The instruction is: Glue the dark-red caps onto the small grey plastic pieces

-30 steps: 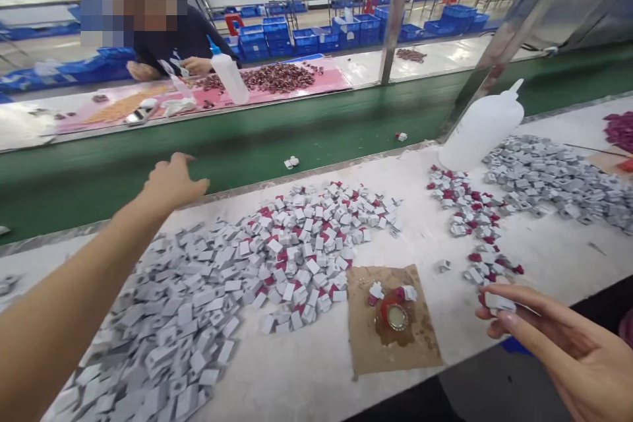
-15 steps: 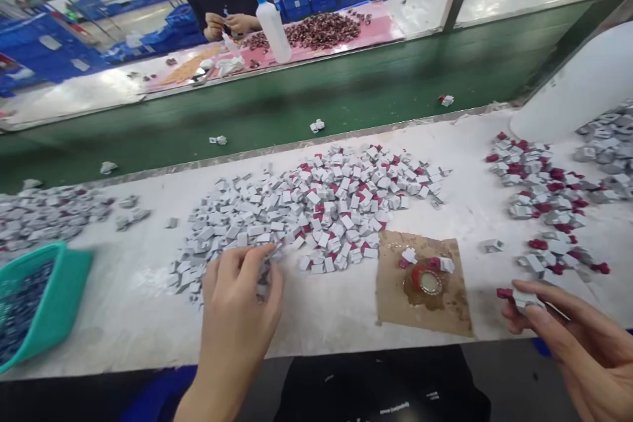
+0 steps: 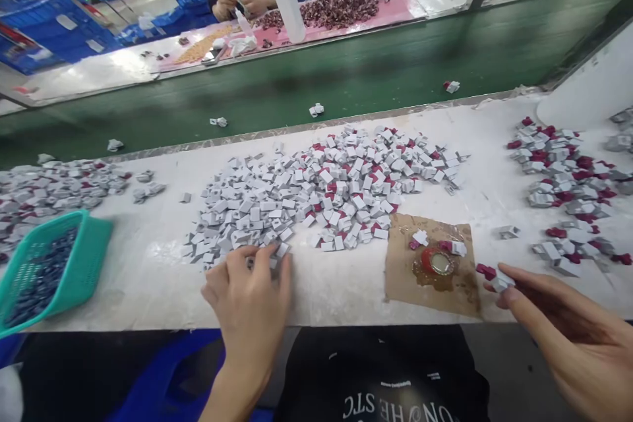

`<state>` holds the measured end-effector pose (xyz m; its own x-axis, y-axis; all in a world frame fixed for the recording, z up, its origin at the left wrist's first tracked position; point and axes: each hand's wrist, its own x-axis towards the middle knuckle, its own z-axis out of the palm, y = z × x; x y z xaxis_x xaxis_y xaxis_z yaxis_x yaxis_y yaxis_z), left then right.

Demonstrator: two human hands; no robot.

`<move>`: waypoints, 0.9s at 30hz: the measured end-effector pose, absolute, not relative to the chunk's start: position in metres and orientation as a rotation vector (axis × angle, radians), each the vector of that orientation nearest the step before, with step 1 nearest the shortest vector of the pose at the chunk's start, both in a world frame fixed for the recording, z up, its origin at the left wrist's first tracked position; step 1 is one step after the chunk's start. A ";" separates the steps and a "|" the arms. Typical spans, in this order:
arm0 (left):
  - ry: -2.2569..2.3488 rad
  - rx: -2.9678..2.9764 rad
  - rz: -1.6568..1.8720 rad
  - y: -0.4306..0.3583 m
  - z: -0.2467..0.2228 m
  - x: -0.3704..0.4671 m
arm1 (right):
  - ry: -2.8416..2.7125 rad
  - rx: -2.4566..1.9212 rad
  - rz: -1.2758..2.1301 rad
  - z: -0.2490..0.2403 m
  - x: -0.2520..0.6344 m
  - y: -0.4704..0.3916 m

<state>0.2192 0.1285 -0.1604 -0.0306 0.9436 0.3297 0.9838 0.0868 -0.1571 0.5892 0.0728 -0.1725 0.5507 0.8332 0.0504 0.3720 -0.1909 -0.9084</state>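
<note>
At the near edge of a large pile of grey and dark red plastic parts (image 3: 341, 178), my left hand (image 3: 254, 290) curls its fingers over some grey pieces, partly hiding them. On the right, my right hand (image 3: 554, 316) pinches a grey part with a dark red end (image 3: 500, 279) between thumb and fingers. Between the hands lies a piece of brown cardboard (image 3: 403, 277), with a small round red-rimmed dish (image 3: 439, 262) in a wet stain. Two grey and red parts (image 3: 452, 248) rest beside the dish.
A teal basket (image 3: 91, 264) of dark blue pieces stands at the left. More parts (image 3: 558, 165) lie at the right. Beyond the table runs a green belt (image 3: 267, 109) bearing a few parts. Across it, a person's hands (image 3: 242, 3) work near a white bottle (image 3: 289, 6).
My right hand has moved left with its part, closer to the cardboard. My left hand remains at the pile's near edge. The camera view has shifted slightly.
</note>
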 end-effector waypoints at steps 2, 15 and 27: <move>-2.102 -1.904 -0.166 0.130 -0.161 0.221 | -1.035 -1.750 0.589 -0.167 0.581 0.079; -2.155 -2.470 -0.692 0.125 -0.163 0.240 | -1.405 -1.581 0.571 -0.154 0.558 0.090; -2.463 -2.568 -0.950 0.138 -0.147 0.254 | -1.079 -1.475 0.825 -0.148 0.560 0.096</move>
<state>0.2535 0.1381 -0.1469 0.0456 0.9989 -0.0106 0.7332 -0.0262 0.6795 0.5598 0.0962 -0.1477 0.3477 0.9358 0.0586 0.1893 -0.0088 -0.9819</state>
